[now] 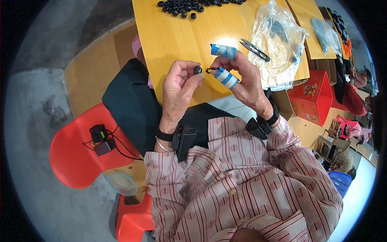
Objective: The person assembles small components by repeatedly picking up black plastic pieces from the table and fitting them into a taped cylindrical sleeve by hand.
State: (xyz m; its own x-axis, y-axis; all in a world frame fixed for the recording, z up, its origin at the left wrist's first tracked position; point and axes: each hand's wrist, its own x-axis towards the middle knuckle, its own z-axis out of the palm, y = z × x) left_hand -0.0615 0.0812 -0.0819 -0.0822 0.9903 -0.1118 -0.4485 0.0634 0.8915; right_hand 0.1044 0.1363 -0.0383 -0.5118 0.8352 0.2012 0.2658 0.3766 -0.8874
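Note:
My left hand [179, 86] pinches a small black rubber ring [197, 70] between thumb and fingertips, above the near edge of the yellow wooden table [173, 32]. My right hand [242, 76] holds a tiny black clip-like part [209, 71] right beside the ring, almost touching it. Blue and white tape wraps the thumb and forefinger of my right hand. Both wrists wear black strapped devices, and striped pink sleeves cover my forearms.
A heap of black rubber rings [189, 5] lies at the table's far edge. Small black snips [254, 48] rest next to a crumpled clear plastic bag [278, 44] of parts. A red plastic chair [76, 153] with a wired black gadget stands at my left; a red box [312, 97] sits at right.

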